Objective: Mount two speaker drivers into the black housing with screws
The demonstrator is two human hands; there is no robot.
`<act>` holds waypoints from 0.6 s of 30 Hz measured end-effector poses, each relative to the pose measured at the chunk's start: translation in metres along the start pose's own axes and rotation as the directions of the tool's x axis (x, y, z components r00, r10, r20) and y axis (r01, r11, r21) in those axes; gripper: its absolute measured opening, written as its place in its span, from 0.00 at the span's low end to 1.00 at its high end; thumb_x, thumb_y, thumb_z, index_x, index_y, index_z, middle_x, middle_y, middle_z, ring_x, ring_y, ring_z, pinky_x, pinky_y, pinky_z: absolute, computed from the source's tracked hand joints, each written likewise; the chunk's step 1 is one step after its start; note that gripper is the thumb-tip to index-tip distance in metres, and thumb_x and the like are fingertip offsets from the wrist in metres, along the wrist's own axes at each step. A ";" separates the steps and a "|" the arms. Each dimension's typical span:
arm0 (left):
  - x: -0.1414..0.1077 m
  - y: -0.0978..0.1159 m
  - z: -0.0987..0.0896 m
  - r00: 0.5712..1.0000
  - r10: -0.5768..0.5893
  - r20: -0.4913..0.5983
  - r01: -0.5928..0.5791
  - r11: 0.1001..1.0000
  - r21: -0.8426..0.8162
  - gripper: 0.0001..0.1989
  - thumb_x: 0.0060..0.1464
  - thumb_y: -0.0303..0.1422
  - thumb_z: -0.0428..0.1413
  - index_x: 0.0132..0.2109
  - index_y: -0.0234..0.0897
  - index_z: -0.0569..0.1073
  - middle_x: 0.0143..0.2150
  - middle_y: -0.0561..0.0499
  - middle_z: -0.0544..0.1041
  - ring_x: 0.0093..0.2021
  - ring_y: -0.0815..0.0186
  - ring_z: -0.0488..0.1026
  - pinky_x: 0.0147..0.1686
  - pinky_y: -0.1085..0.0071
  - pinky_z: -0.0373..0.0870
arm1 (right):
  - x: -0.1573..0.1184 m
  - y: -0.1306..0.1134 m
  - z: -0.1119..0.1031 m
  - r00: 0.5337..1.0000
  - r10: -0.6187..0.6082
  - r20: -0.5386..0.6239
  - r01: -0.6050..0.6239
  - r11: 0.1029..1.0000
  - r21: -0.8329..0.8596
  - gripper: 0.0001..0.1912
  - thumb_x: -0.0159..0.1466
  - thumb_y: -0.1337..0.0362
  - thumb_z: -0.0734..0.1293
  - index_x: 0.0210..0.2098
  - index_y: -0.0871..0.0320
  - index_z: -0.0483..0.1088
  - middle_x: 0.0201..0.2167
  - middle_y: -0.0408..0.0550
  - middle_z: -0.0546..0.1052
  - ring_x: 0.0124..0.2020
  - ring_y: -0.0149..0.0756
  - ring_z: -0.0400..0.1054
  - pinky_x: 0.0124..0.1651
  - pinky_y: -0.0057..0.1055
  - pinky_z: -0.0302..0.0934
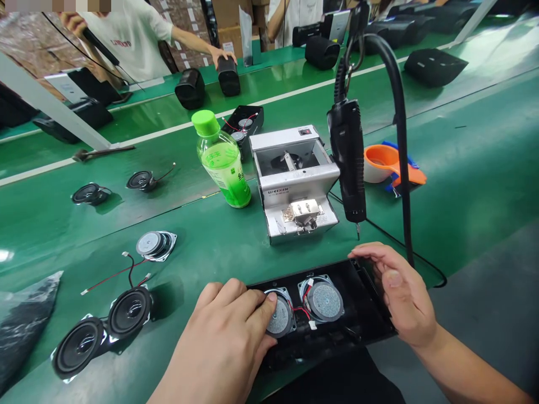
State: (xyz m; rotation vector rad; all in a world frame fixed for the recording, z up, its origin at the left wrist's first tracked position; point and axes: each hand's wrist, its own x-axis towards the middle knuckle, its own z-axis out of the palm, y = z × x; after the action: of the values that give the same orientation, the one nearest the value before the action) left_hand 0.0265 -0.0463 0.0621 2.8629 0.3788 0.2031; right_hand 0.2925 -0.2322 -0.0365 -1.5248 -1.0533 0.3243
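A black speaker housing (pixel 362 314) lies open on the green conveyor belt right in front of me, with two round speaker drivers inside. My left hand (pixel 219 331) presses its fingertips on the left driver (pixel 280 317). The right driver (pixel 323 301) sits beside it, with red and black wires and a small white connector between them. My right hand (pixel 400 292) curves over the housing's right edge. Past the housing's left side, two loose drivers (pixel 103 331) lie face up, and another driver (pixel 154 245) lies with loose red-and-black wires (pixel 115 275).
An electric screwdriver (pixel 347 157) hangs on a black cable just above the housing. Behind it stand a silver WEIXIN screw feeder (pixel 295 185), a green-capped bottle (pixel 221 160) and an orange scoop (pixel 404 171). A co-worker (pixel 126 42) touches a black speaker enclosure (pixel 228 76) across the belt.
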 end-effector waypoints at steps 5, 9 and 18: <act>-0.001 0.002 0.002 1.000 -0.014 0.023 0.014 1.000 0.010 0.21 0.57 0.29 0.72 0.57 0.40 0.81 0.44 0.55 0.85 0.41 0.59 0.75 0.38 0.57 0.66 | 0.001 0.000 0.000 1.000 -0.008 -0.003 0.008 1.000 -0.001 0.19 0.80 0.53 0.58 0.59 0.51 0.75 0.52 0.51 0.76 0.54 0.41 0.73 0.58 0.34 0.69; -0.002 0.002 0.002 0.999 -0.011 0.041 0.010 1.000 0.024 0.23 0.55 0.30 0.74 0.57 0.39 0.81 0.44 0.55 0.85 0.43 0.58 0.75 0.39 0.56 0.67 | -0.001 0.001 -0.002 1.000 0.003 -0.002 -0.003 1.000 -0.008 0.20 0.80 0.52 0.57 0.59 0.52 0.75 0.52 0.52 0.76 0.54 0.41 0.73 0.59 0.34 0.68; 0.001 0.003 0.011 0.999 0.037 0.011 -0.038 0.997 0.065 0.17 0.59 0.32 0.72 0.54 0.36 0.81 0.41 0.53 0.83 0.41 0.58 0.72 0.37 0.57 0.64 | -0.001 0.001 -0.002 1.000 0.015 0.007 -0.015 1.000 -0.018 0.21 0.79 0.52 0.57 0.57 0.52 0.77 0.53 0.53 0.76 0.55 0.44 0.72 0.58 0.37 0.67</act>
State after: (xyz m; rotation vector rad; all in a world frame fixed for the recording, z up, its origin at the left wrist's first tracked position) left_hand 0.0297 -0.0511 0.0523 2.9358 0.3364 0.1875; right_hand 0.2945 -0.2340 -0.0373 -1.5497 -1.0533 0.3319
